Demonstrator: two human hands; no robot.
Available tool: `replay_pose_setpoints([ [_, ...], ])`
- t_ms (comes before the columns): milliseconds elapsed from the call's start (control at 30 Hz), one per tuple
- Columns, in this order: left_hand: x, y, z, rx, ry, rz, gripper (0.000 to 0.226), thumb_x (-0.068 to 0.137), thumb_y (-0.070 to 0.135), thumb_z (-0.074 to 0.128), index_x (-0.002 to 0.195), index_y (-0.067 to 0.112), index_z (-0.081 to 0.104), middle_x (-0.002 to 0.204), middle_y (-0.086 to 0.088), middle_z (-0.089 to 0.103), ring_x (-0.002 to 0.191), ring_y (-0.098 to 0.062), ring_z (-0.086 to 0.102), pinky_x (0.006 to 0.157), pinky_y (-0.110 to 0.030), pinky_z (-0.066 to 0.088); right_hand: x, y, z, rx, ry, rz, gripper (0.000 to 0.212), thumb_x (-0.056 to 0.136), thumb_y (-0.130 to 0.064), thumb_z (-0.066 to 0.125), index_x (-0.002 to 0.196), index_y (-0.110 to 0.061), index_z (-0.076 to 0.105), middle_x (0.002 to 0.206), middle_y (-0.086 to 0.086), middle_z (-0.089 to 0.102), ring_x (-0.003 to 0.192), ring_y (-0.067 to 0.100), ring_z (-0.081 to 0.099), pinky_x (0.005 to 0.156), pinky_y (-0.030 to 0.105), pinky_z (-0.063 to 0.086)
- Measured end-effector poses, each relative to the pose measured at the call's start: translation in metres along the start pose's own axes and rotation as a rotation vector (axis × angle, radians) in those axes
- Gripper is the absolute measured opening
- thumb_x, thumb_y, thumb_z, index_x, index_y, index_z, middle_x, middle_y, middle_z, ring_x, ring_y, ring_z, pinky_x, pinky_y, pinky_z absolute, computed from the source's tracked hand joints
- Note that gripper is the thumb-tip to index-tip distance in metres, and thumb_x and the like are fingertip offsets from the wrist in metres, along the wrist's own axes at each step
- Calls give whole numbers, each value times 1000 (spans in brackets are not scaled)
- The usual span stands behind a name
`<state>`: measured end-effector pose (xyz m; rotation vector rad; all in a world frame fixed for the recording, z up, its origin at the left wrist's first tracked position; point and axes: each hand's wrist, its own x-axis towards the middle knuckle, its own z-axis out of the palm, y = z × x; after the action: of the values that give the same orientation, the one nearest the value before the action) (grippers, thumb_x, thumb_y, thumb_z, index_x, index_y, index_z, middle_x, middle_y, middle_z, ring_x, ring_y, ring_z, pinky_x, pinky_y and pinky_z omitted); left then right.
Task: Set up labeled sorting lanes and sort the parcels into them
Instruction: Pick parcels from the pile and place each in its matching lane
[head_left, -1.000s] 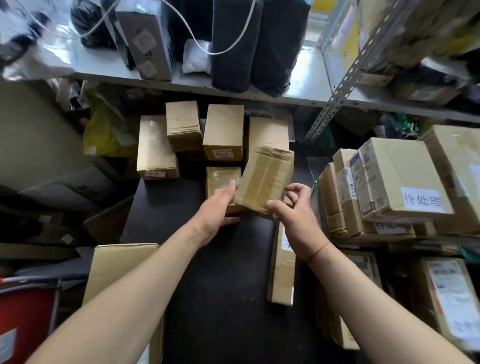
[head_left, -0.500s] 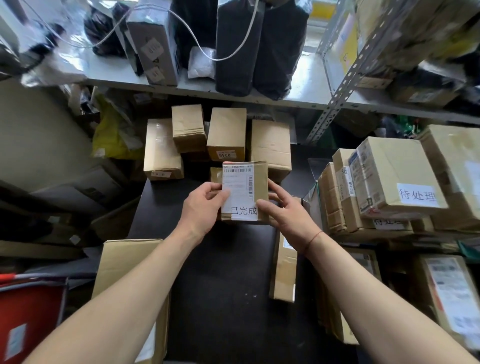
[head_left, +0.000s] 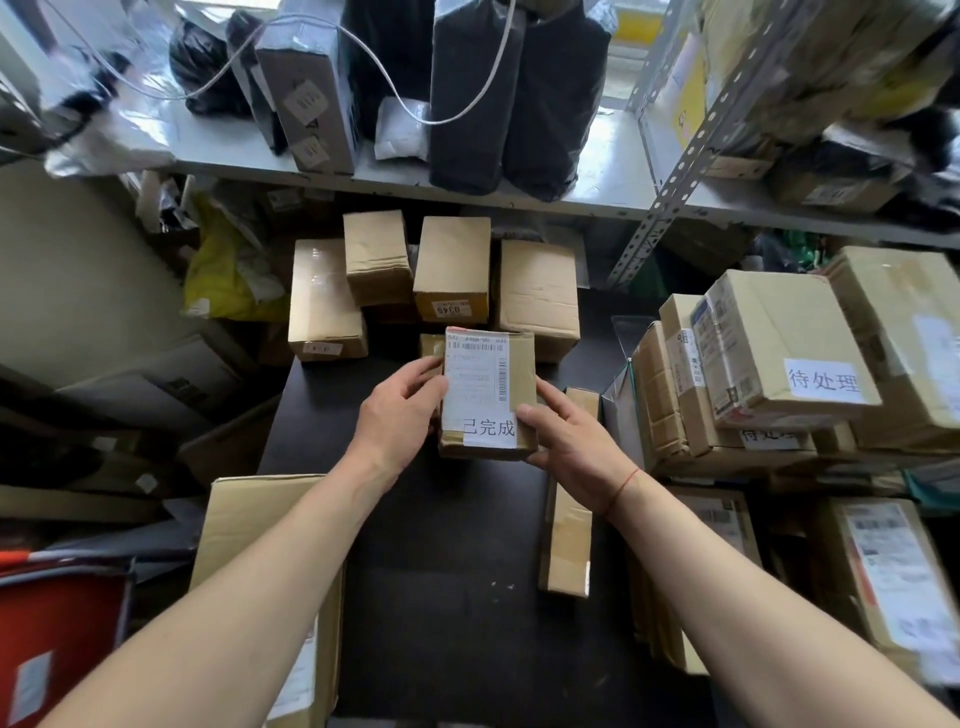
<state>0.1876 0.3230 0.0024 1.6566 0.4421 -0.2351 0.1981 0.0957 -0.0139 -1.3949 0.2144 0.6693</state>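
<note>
Both hands on one small parcel, label up

Left hand (head_left: 399, 410) and right hand (head_left: 569, 441) pinch the small parcel (head_left: 488, 392) by its sides above the dark tabletop (head_left: 441, 571), just in front of the row of boxes (head_left: 452, 270) under the shelf (head_left: 519, 195); its white tag (head_left: 489, 430) reads 已完成.

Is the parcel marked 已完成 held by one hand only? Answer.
No: the left hand and right hand both grip the parcel.

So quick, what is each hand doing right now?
Left hand: closed on the left edge of the small labeled parcel.
Right hand: closed on the same parcel's lower right corner.
</note>
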Motion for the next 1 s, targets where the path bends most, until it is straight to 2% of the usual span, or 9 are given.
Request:
replay_pose_setpoints([
  [133, -9, 7, -2, 3, -47, 5, 44, 104, 28, 61, 146, 41, 57, 119, 12, 77, 111, -6, 71, 81, -23, 58, -20, -5, 1, -54, 64, -17, 52, 103, -14, 57, 152, -28, 46, 127, 5, 75, 125, 22, 68, 103, 56, 57],
  [300, -29, 14, 3, -11, -101, 34, 43, 104, 23, 63, 145, 38, 59, 114, 11, 79, 100, -2, 75, 65, -15, 59, -49, -7, -3, -96, 117, -56, 53, 104, -9, 57, 152, -28, 48, 132, 6, 71, 124, 20, 69, 103, 56, 57],
  [367, -41, 17, 7, -24, -93, 36, 43, 104, 25, 64, 146, 36, 59, 114, 10, 79, 100, -5, 76, 75, -28, 65, -60, -7, -6, -98, 122, -76, 50, 102, -11, 62, 146, -31, 52, 134, 6, 70, 124, 22, 69, 102, 55, 58],
  [467, -64, 21, 15, -6, -65, 52, 45, 102, 27, 67, 144, 39, 60, 115, 8, 79, 107, -12, 76, 92, -46, 63, -79, -7, -13, -146, 117, -116, 54, 98, -19, 69, 147, -32, 52, 134, 1, 71, 126, 23, 68, 102, 55, 58],
  [567, -86, 23, 32, -19, -26, 64, 44, 100, 25, 70, 142, 38, 63, 116, 5, 79, 110, -20, 76, 93, -53, 62, -103, -7, -27, -183, 74, -152, 54, 102, -16, 66, 151, -30, 49, 132, 0, 73, 123, 18, 70, 100, 49, 60],
  [800, -161, 15, 101, 36, 106, 109, 44, 103, 16, 58, 137, 43, 66, 117, 6, 78, 106, -17, 77, 82, -44, 66, -170, -1, -85, -250, -43, -221, 58, 93, -4, 58, 145, -30, 58, 137, 4, 67, 119, 17, 71, 89, 35, 62],
  [867, -185, 14, 122, 72, 122, 113, 47, 104, 14, 58, 138, 45, 64, 115, 7, 78, 104, -13, 77, 80, -41, 66, -194, 1, -102, -309, -62, -226, 59, 96, -3, 56, 150, -28, 54, 136, 2, 69, 117, 16, 73, 92, 38, 63],
  [967, -218, 15, 148, 194, 144, 167, 47, 103, 26, 59, 140, 54, 59, 120, 13, 76, 113, -9, 72, 88, -41, 65, -227, 6, -125, -376, -38, -244, 67, 94, -9, 58, 157, -28, 46, 136, -3, 69, 119, 13, 71, 98, 43, 62],
  [1000, -227, 18, 156, 255, 163, 196, 47, 103, 29, 58, 142, 54, 57, 124, 15, 74, 116, -7, 69, 91, -37, 63, -237, 7, -130, -387, -24, -255, 67, 96, -8, 59, 158, -29, 45, 136, -4, 68, 121, 12, 70, 97, 42, 62],
])
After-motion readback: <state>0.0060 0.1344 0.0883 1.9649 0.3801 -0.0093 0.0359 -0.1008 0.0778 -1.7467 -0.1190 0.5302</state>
